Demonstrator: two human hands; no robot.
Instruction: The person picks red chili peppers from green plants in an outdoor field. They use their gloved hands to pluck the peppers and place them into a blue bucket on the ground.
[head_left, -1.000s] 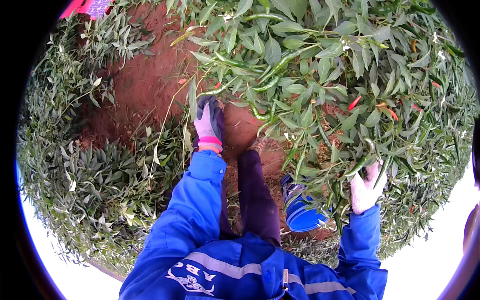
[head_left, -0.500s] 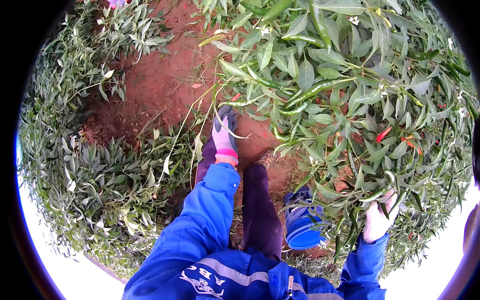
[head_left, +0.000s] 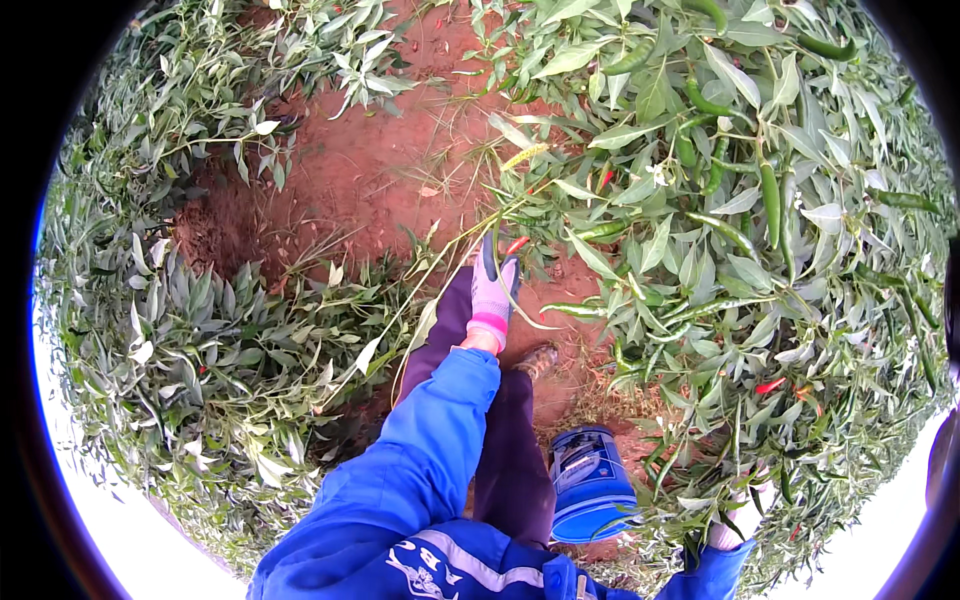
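Observation:
My left hand (head_left: 491, 293), in a pale purple glove with dark fingers and a pink cuff, reaches forward over the soil path. Its fingers are stretched out and spread, just short of a small red chilli (head_left: 516, 245) at the edge of the pepper plants. Long grass stalks (head_left: 440, 262) run past the fingers. Low at the right, my right hand (head_left: 752, 515) in a pale glove is among the leaves. Foliage covers its fingers, so its grip is hidden. Green chillies (head_left: 769, 203) hang all over the plants (head_left: 690, 270) on the right.
A blue bucket (head_left: 590, 485) leans on the ground beside my right leg. Another row of leafy plants (head_left: 220, 330) borders the reddish soil path (head_left: 350, 160) on the left. My shoe (head_left: 537, 362) is on the path. More red chillies (head_left: 771, 386) show at the right.
The view has shifted, with the plants and bucket now lower in it. My left hand appears farther right, with its fingers more spread. My right hand has sunk lower behind leaves.

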